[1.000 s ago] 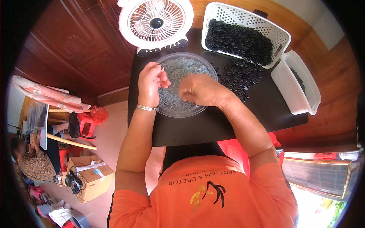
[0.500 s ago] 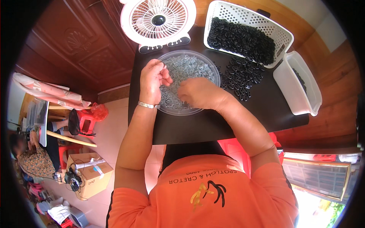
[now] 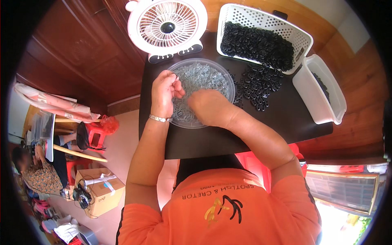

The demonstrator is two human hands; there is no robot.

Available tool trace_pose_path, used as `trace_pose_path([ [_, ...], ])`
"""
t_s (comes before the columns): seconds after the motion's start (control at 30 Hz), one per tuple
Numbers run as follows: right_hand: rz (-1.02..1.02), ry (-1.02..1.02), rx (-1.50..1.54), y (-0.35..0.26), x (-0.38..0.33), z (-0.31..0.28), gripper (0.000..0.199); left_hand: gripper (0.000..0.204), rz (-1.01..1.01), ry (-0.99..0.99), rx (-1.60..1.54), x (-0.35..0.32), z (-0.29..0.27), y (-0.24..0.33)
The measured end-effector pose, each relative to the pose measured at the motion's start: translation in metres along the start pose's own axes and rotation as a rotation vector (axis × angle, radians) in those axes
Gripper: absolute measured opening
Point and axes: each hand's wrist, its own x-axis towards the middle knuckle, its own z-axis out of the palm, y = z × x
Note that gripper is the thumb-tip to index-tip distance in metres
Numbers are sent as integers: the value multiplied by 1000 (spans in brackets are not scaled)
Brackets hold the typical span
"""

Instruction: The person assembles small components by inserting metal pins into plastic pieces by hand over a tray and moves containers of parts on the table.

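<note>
Above the left side of a round clear tub [image 3: 188, 124], my left hand [image 3: 164, 90] is closed, thumb against curled fingers. A small black piece [image 3: 175, 76] shows in part at its thumb tip. Many small, thin, grey-blue translucent pieces [image 3: 204, 77] fill the tub. My right hand [image 3: 210, 107] is over the tub's near right part, with its fingers turned in toward the left hand. Those fingers are smeared by motion, so what they hold, if anything, cannot be made out. Loose black oval pieces with holes [image 3: 260, 87] lie on the table right of the tub.
A white perforated basket [image 3: 304, 36] of black pieces stands at the back right, beside a white bin [image 3: 316, 96]. A white fan [image 3: 167, 27] is at the back of the black table [image 3: 196, 143]. Far left are another person [image 3: 41, 175] and a cardboard box [image 3: 106, 196].
My right hand has shifted slightly left, nearer to the left hand. The left hand keeps its closed pose. The whole view has tipped a little, so the table things appear slightly lower.
</note>
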Motion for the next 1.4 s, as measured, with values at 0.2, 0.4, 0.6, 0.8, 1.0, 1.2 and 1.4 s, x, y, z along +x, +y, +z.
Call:
trace_pose_path([
  [0.2, 169, 356, 500, 27, -1, -13, 10, 13, 29, -46, -6, -6, 8, 3],
  [0.4, 407, 399, 1327, 38, 4, -17, 14, 17, -10, -172, -22, -16, 17, -3],
  [0.6, 460, 475, 1545, 39, 7, -13, 14, 17, -8, -257, 4, -19, 22, -1],
  [0.8, 461, 517, 1526, 38, 5, -10, 17, 18, 61, -274, 126, -16, 19, -4],
  [1.0, 386, 543, 1299, 28, 5, -9, 27, 15, 179, -332, 249, -18, 24, -10],
  [1.2, 410, 555, 1086, 28, 4, -9, 32, 17, 143, -328, 229, -16, 21, -14],
  [1.4, 306, 549, 1274, 24, 4, -9, 26, 17, -17, -343, -61, -16, 19, -5],
])
